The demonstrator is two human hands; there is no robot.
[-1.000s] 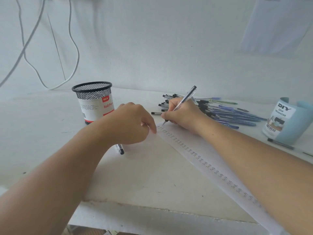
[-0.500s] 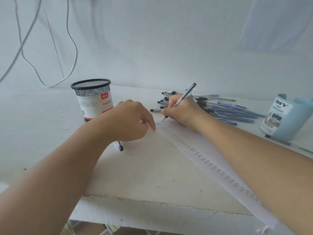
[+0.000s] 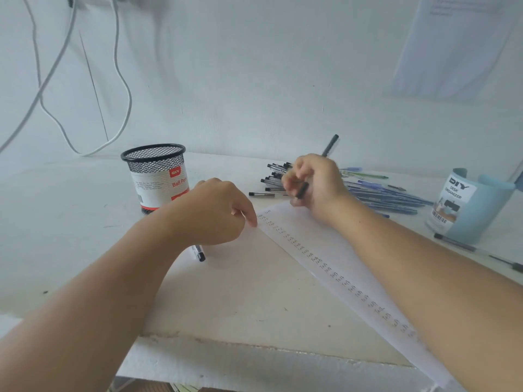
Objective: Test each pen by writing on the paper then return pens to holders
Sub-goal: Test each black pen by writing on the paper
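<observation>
Lifted off paper (image 3: 311,233), right hand (image 3: 318,185) grips one pen (image 3: 330,145); left hand (image 3: 215,210) presses paper.

We count 2 hands: left hand (image 3: 215,213) on the paper (image 3: 319,250) at its far-left corner, right hand (image 3: 317,185) just past its far end. Paper: 1 long strip. Holders: 2, i.e. 1 black mesh holder (image 3: 158,176) left of the paper and 1 blue organizer (image 3: 475,210) right of it. Pens: 1 held pen (image 3: 329,145) gripped by the right hand; 1 short pen (image 3: 199,253) poking out under the left hand; 1 grey pen (image 3: 455,244), poss. 2 end to end, right of the paper; plus a pen heap (image 3: 390,193) beyond the paper's far end, well over a dozen, too overlapped for an exact no. On the wall behind the paper: 1 sheet (image 3: 458,46), approx. 2 pale cables (image 3: 121,80).
</observation>
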